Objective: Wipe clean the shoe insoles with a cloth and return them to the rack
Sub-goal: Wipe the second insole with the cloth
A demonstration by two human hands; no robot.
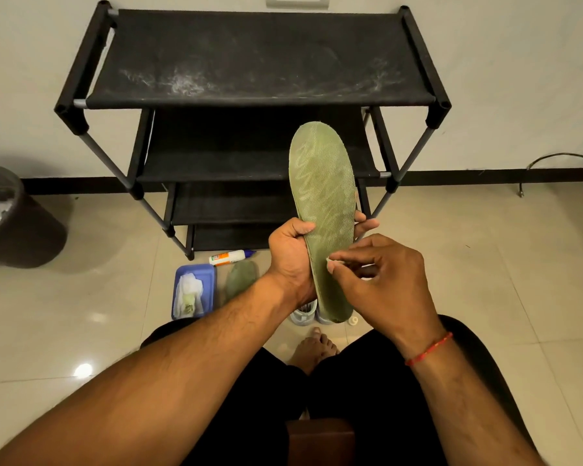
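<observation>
1. Head view: the left hand [292,253] is wrapped round the lower half of a green insole [322,203], thumb on the face and fingers [367,225] curling round the far edge, holding it upright in front of the rack [249,92]
2. The right hand [377,274] pinches a tiny pale bit [333,262] between thumb and forefinger, right against the insole's face; whether it is lint, a scrap of cloth or something else is too small to tell
3. A second insole [241,280] lies flat on the floor, just beside a blue tray [210,275] that holds a crumpled, stained white cloth [190,292]
4. By my judgement the task is at an early to middle stage: the held insole shows pale streaks across its mesh, no insole is on the rack, and all shelves in view are bare apart from dusty smears on the top one
5. Left to do, as I read it: finish this insole, deal with the one on the floor, then set both on the rack
6. A white bottle [229,256] with a blue cap lies on the floor near the rack's foot; its label has orange and green marks, but no word is legible
7. No other writing or brand can be read anywhere, the insole included
</observation>
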